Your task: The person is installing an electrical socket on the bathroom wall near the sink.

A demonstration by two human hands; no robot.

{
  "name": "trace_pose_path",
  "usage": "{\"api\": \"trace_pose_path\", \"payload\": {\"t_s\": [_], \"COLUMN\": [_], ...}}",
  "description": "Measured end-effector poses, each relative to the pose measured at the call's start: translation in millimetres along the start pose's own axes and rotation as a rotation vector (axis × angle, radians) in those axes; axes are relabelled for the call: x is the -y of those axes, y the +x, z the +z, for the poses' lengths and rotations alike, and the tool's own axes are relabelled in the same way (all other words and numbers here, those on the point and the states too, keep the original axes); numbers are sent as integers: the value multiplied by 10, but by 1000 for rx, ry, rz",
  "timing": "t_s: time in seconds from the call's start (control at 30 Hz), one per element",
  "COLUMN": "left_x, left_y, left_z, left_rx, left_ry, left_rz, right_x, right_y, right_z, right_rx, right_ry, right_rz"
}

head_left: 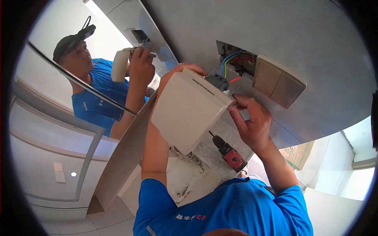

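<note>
A beige wall socket with a wide splash cover (189,114) is held just off the grey wall. My left hand (193,69) grips its upper left edge, its palm and most fingers hidden behind the cover. At the lower right corner, the thumb and fingers of my right hand (252,118) pinch the socket's edge beside a long screw (235,90). Another screw sticks out near my left fingers. Blue, yellow-green and red wires (227,65) run from the socket's dark back (217,82) into a recessed wall box (240,57).
A beige two-rocker switch (279,82) sits on the wall right of the box. Below, a red and black cordless drill (230,155) lies on a grey surface (232,135). On the left, a mirror cabinet (78,94) reflects me and borders the working spot closely.
</note>
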State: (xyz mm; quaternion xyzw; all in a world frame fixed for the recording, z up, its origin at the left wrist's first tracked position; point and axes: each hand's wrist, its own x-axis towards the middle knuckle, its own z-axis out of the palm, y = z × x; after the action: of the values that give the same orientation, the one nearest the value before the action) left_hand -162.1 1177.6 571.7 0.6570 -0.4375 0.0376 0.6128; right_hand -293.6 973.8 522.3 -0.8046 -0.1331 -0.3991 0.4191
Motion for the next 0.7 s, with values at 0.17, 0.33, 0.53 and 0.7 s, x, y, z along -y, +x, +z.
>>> {"api": "trace_pose_path", "payload": {"t_s": [0.17, 0.33, 0.53, 0.7], "left_x": [-258, 267, 473, 612], "left_y": [826, -155, -202, -176], "left_z": [-607, 103, 224, 290], "left_rx": [-7, -59, -87, -94], "left_ry": [-20, -26, -81, -134], "left_rz": [172, 135, 97, 75], "right_x": [67, 178, 287, 190], "right_y": [18, 39, 48, 17], "right_z": [-43, -147, -228, -187], "right_rx": [-49, -69, -5, -54], "right_ry": [40, 33, -46, -81], "right_rz": [14, 86, 157, 98]}}
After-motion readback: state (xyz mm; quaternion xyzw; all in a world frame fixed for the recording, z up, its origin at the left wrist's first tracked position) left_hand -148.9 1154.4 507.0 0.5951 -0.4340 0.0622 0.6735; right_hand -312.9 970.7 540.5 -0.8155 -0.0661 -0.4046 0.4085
